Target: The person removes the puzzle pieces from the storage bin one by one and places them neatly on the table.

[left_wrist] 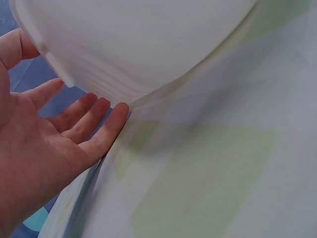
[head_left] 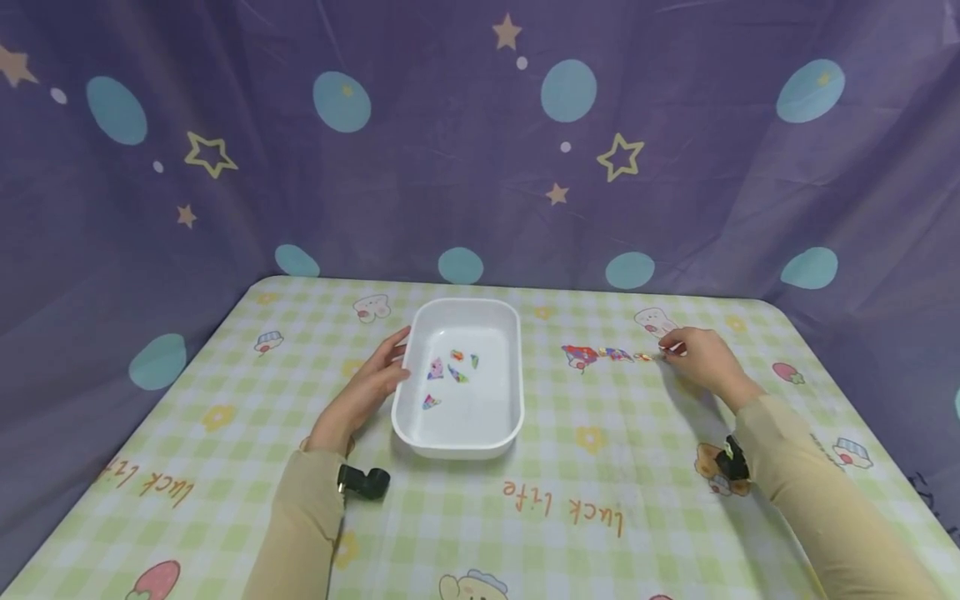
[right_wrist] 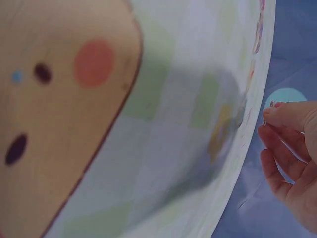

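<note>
A white rectangular tray (head_left: 495,425) stands on the table, with several small colourful flat pieces (head_left: 436,369) scattered over its floor. Beside its left wall is my left hand (head_left: 363,392). Its loosely bent fingers (left_wrist: 116,121) rest against the outside of the tray (left_wrist: 148,44), and the thumb lies by the rim. To the right of the tray, similar patterned pieces (head_left: 615,355) lie in a row on the cloth. At the row's right end my right hand (head_left: 701,358) pinches a small thin piece (right_wrist: 268,114) between thumb and fingertips, seen edge-on; its pattern is hidden.
A green-checked cloth (head_left: 300,533) with printed cartoons and lettering covers the table. Behind it hangs a purple curtain (head_left: 450,183) with stars and blue ovals. Black wrist-worn devices (head_left: 365,482) sit on both wrists.
</note>
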Tool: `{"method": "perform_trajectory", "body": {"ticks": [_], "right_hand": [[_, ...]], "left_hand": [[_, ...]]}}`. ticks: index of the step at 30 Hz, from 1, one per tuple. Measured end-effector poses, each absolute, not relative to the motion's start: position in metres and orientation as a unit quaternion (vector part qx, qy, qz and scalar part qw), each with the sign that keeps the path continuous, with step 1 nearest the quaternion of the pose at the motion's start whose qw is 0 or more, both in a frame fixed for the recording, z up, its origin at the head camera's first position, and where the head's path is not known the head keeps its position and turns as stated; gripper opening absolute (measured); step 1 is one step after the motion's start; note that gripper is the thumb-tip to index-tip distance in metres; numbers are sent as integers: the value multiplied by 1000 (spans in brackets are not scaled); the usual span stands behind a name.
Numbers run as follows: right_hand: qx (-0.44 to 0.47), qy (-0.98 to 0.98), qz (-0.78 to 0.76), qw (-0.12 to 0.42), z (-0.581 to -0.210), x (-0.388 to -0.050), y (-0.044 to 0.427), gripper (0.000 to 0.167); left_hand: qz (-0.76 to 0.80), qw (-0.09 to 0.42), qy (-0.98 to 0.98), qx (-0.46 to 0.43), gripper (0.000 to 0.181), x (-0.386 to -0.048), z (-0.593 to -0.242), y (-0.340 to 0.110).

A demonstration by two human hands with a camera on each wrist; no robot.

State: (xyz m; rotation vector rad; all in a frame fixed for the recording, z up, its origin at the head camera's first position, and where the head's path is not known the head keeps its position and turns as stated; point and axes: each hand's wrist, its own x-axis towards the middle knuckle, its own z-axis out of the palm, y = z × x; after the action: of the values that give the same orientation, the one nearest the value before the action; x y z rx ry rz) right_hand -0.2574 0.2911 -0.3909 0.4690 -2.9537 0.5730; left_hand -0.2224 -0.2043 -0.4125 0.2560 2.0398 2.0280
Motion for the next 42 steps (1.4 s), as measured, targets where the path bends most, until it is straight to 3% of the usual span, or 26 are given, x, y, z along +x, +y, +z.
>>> {"method": "perform_trajectory", "body": {"ticks": [11, 30, 42], "right_hand": [[103, -976, 186, 38, -403, -259, 312, 21], [90, -982, 167, 19, -406, -262, 317, 19], [147, -975, 165, 23, -378, -263, 272, 22]], "left_hand": [[699, 125, 699, 86, 73, -221, -412, -203], [698, 130, 698, 88, 73, -222, -411, -202], [694, 126, 703, 89, 75, -223, -412, -204]]}}
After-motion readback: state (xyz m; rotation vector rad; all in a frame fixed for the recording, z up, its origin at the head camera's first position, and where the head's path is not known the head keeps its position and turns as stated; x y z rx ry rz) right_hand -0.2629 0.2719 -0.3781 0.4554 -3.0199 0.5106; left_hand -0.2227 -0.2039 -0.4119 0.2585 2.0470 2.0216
